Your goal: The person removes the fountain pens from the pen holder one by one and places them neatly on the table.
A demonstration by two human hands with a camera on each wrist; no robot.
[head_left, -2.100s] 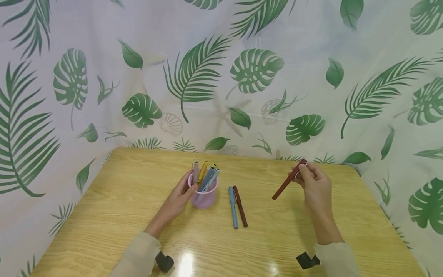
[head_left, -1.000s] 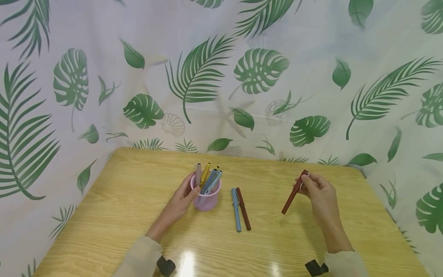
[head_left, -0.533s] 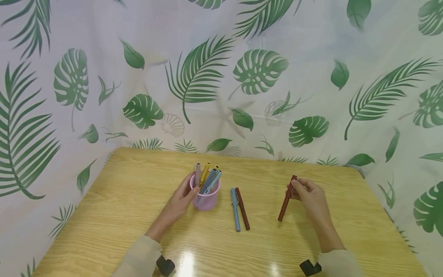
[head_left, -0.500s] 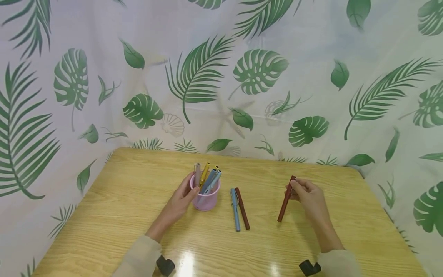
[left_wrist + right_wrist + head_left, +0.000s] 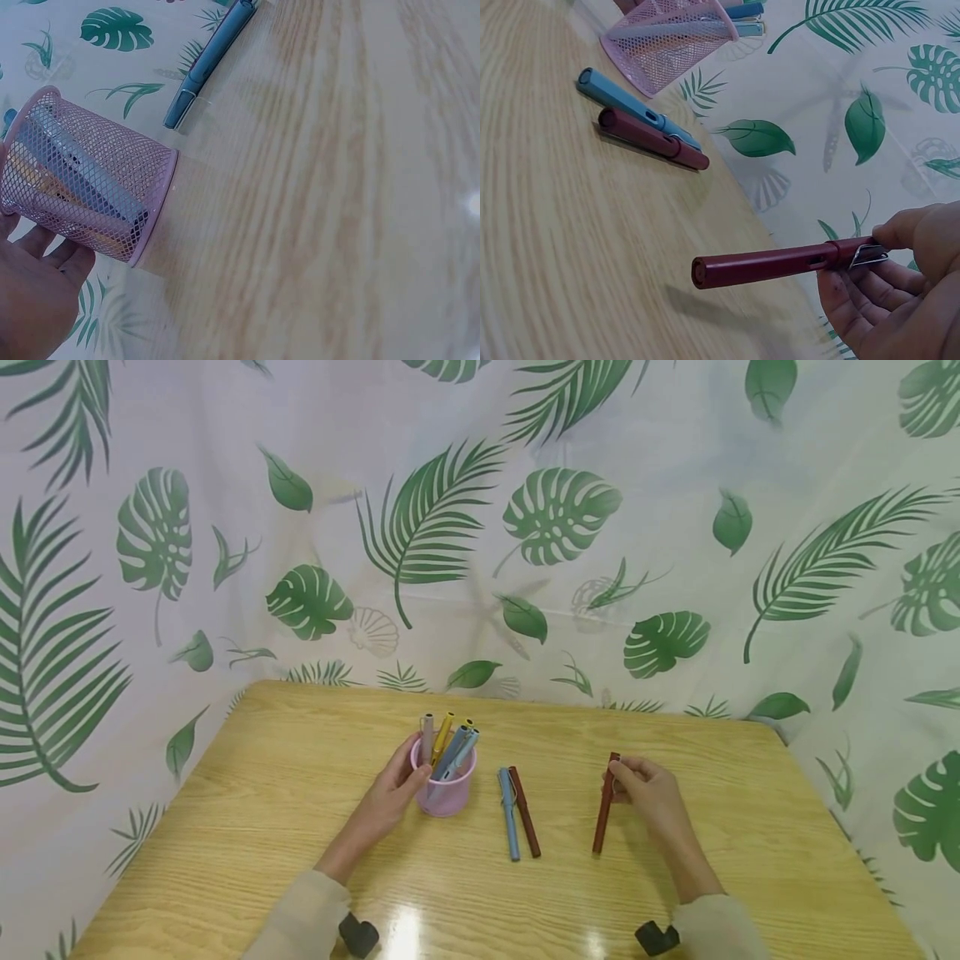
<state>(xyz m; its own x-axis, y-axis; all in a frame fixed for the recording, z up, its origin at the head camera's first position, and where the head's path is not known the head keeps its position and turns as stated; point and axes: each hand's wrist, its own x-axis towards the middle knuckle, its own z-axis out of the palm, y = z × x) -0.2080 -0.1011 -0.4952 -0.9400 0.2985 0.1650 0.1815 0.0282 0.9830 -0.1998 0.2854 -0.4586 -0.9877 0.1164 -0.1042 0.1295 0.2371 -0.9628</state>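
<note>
My right hand point(image 5: 641, 785) pinches the clip end of a dark red pen point(image 5: 603, 806), which slants down with its tip close to the wooden table point(image 5: 300, 860). In the right wrist view the same red pen point(image 5: 772, 262) hovers just above its shadow, held by my right hand point(image 5: 900, 277). My left hand point(image 5: 390, 793) grips the left side of a pink mesh cup point(image 5: 444, 789) holding several pens. The left wrist view has the cup point(image 5: 90, 187) against my left hand point(image 5: 34, 292). A blue pen point(image 5: 507, 814) and another dark red pen point(image 5: 524, 812) lie side by side between the hands.
A leaf-print curtain point(image 5: 480, 527) closes off the back and both sides of the table. Bare wood runs along the front edge and to the right of my right hand. Black wrist mounts point(image 5: 356, 935) sit at the sleeves.
My right hand has brought the dark red pen down and leftward, from raised at the back right to near the tabletop beside the two lying pens. The left hand stays on the cup.
</note>
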